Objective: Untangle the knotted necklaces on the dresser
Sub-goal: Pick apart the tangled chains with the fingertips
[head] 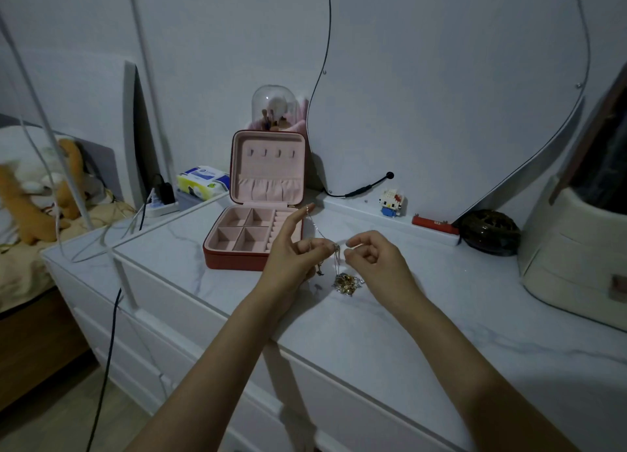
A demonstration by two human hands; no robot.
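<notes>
Right now both hands are up over the white marble bench (pixel 390 333), working a tangle of necklaces (pixel 346 283). Left hand (pixel 294 248) has index finger stuck out w/ a thin chain (pixel 317 228) looped over it near the tip, thumb & other fingers pinching the chain lower down. Right hand (pixel 375 253) is curled, fingertips pinched at the strand just beside the left, so both grips are closed on chain. Main clump, gold & silver mixed, sits on the bench just below and between the hands, w/ strands running up to the fingers. A small dangling bit hangs under the left hand; can't tell what it is.

Step looks like teasing one chain free of the knot, early on imo, since the clump is plainly a wad. Next move prob calls for gentle pulling apart, not yanking, or the knot tightens.

Open red jewelry box (pixel 252 234) w/ pink lining stands just behind the left hand, compartments look bare
</notes>
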